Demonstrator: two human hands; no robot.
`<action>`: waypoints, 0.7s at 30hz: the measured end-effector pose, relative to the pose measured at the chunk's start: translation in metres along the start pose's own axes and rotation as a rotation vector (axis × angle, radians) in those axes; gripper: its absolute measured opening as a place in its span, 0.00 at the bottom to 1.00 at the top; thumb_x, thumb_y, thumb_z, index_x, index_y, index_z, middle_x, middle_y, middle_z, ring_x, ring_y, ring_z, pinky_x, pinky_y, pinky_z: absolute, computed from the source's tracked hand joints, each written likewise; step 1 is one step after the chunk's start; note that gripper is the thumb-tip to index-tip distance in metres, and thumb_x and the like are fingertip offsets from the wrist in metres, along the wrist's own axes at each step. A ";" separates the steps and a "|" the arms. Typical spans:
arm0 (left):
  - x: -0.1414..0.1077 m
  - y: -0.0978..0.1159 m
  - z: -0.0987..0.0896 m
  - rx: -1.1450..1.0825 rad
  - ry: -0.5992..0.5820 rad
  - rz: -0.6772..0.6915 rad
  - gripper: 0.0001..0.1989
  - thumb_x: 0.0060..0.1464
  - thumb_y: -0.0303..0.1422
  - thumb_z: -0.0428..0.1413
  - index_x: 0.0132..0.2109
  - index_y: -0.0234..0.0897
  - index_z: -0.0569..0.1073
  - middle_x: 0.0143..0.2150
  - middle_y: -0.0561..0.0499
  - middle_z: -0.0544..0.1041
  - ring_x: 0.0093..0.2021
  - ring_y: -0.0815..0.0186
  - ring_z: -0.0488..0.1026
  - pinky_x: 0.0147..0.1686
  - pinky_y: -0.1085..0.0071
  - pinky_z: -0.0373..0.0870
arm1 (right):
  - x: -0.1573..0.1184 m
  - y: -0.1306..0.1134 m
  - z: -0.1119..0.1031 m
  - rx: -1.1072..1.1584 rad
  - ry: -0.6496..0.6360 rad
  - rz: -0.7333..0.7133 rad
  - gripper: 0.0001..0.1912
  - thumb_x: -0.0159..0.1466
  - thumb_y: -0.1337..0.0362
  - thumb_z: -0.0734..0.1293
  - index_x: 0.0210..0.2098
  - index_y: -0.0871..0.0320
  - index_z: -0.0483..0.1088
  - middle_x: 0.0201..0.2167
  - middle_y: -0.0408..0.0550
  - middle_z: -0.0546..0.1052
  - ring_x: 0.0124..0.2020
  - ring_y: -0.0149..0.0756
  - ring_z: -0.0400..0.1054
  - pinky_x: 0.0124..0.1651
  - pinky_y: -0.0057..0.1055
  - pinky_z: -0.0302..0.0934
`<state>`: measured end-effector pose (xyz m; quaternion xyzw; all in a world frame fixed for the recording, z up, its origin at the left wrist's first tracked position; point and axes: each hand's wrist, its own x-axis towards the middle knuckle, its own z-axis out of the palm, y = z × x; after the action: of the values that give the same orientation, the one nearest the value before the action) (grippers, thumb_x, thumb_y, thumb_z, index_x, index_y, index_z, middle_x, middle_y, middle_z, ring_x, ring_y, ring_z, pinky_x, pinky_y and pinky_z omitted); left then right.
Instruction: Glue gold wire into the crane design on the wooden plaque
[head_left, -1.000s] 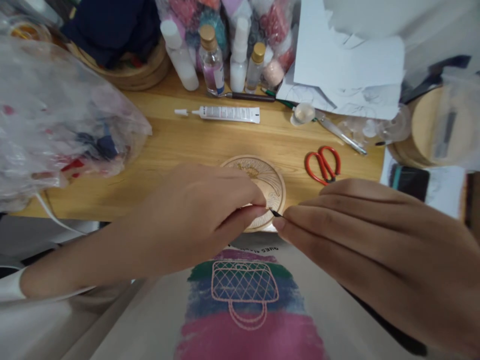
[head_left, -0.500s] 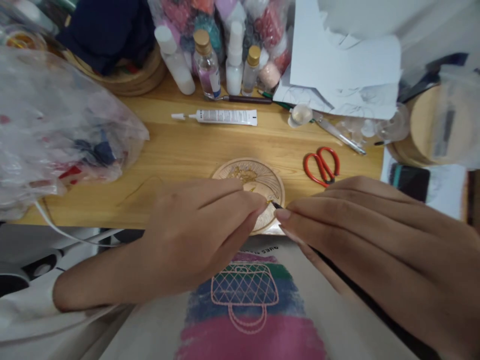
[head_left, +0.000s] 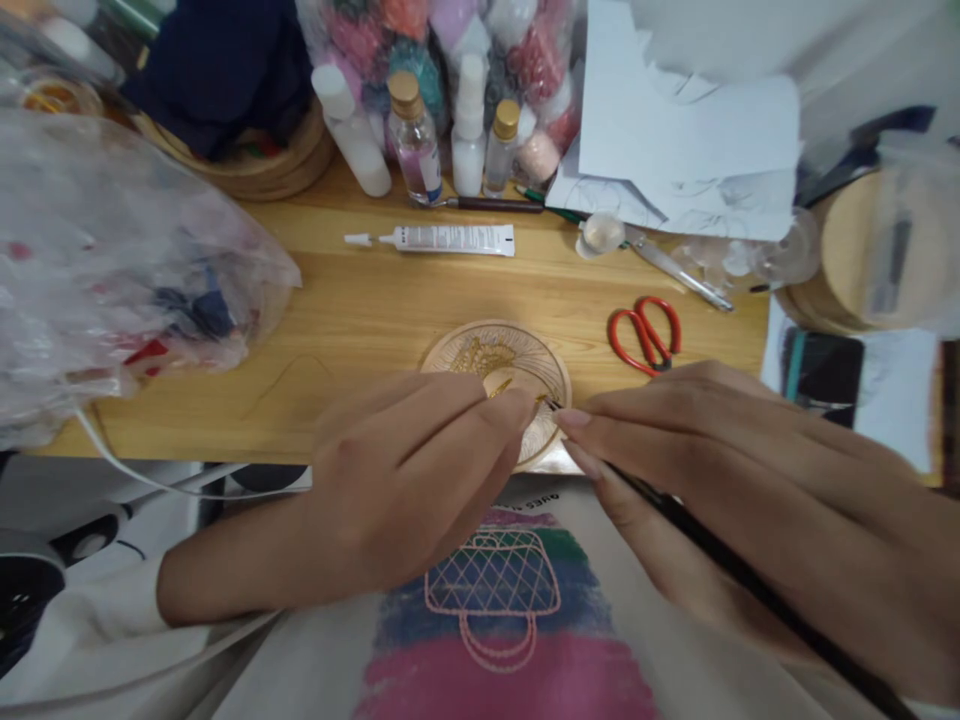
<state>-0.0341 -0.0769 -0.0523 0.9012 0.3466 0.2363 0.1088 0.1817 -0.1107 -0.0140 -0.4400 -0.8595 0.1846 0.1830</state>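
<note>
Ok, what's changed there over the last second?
The left hand has drawn back a little, its wrist swinging to the right, so more of the disc shows. The dark tool in the right hand has edged its tip slightly forward, and more of its shaft shows. No clear grip or release; the right hand still holds the tool. The scissors and tube stayed put.

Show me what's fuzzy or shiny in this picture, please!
In the head view, small print on the white tube is too fuzzy to read; in the head view, the tip of the dark tool looks soft; in the head view, pale glints show on the plastic bag at the left.
</note>
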 end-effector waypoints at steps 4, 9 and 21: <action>-0.001 -0.002 0.004 0.005 0.008 -0.017 0.08 0.66 0.27 0.51 0.43 0.40 0.75 0.27 0.56 0.76 0.27 0.70 0.73 0.28 0.71 0.70 | -0.002 0.005 0.006 -0.028 -0.018 -0.033 0.14 0.68 0.71 0.64 0.52 0.62 0.73 0.45 0.52 0.81 0.45 0.39 0.77 0.46 0.34 0.74; -0.003 -0.014 0.011 -0.043 0.039 0.012 0.05 0.65 0.27 0.54 0.43 0.36 0.75 0.31 0.54 0.77 0.32 0.71 0.74 0.32 0.73 0.68 | 0.000 0.011 0.017 -0.089 0.108 -0.129 0.08 0.70 0.72 0.63 0.46 0.62 0.73 0.39 0.51 0.81 0.41 0.35 0.75 0.45 0.34 0.70; -0.008 -0.018 0.032 -0.119 0.186 -0.144 0.03 0.62 0.27 0.57 0.39 0.39 0.76 0.23 0.59 0.73 0.21 0.74 0.67 0.22 0.76 0.62 | 0.002 0.021 0.060 0.520 0.459 0.371 0.07 0.65 0.70 0.68 0.40 0.53 0.78 0.33 0.43 0.82 0.32 0.31 0.77 0.35 0.27 0.71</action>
<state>-0.0334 -0.0706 -0.0892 0.8400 0.4044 0.3309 0.1462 0.1665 -0.1071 -0.0760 -0.5568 -0.6267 0.3231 0.4392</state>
